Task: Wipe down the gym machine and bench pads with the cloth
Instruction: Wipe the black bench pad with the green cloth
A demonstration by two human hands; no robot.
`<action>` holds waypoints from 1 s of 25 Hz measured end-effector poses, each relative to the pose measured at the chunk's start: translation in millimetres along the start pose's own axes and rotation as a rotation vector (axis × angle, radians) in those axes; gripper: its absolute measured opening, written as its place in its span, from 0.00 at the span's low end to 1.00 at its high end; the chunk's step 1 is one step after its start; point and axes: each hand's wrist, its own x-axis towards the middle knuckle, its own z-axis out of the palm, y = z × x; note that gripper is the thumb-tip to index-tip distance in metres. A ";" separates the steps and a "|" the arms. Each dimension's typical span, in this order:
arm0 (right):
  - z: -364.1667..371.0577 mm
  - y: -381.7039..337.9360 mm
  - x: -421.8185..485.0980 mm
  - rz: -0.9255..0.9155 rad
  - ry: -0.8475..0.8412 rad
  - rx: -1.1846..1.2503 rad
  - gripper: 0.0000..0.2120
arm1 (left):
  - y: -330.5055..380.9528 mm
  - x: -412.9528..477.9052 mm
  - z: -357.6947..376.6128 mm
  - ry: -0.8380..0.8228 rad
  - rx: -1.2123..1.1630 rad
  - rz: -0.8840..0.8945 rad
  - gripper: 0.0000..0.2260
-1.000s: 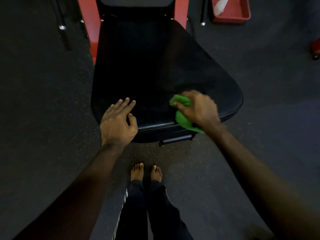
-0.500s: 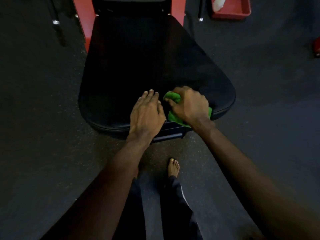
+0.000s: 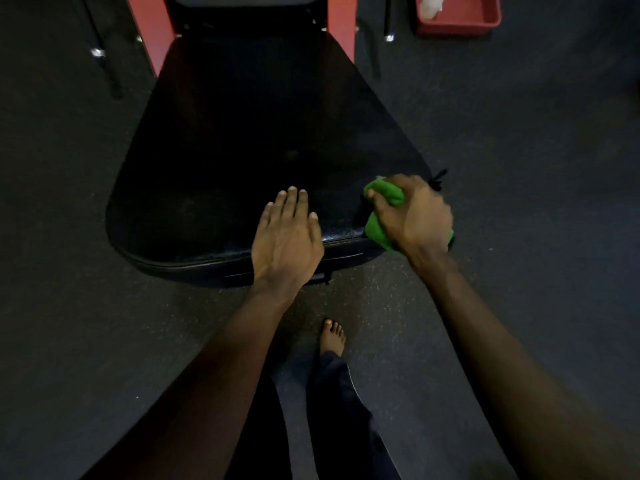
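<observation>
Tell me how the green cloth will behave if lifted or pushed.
The green cloth is bunched in folds under the right hand, so it is probably floppy and would droop if lifted. It likely weighs little, since one hand balls it up. On the black pad it should slide rather than roll.

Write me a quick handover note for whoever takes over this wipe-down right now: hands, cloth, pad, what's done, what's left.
Left hand: open, flat on the black seat pad near its front edge.
Right hand: grips the bunched green cloth at the pad's front right corner.
Done: the cloth is at that corner; how much is already wiped cannot be told.
Left: likely the rest of the pad and the red frame.
</observation>
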 end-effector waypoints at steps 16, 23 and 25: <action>-7.5 -10.2 50.9 -0.008 -0.158 -0.130 0.17 | 2.3 -0.5 10.3 0.179 0.012 -0.048 0.24; -5.5 -6.2 14.1 -0.244 -0.175 -0.062 0.17 | 0.0 0.5 12.6 0.206 -0.008 -0.030 0.24; -5.0 -1.2 46.3 -0.103 -0.167 -0.108 0.17 | -1.4 0.5 14.3 0.233 -0.004 -0.026 0.24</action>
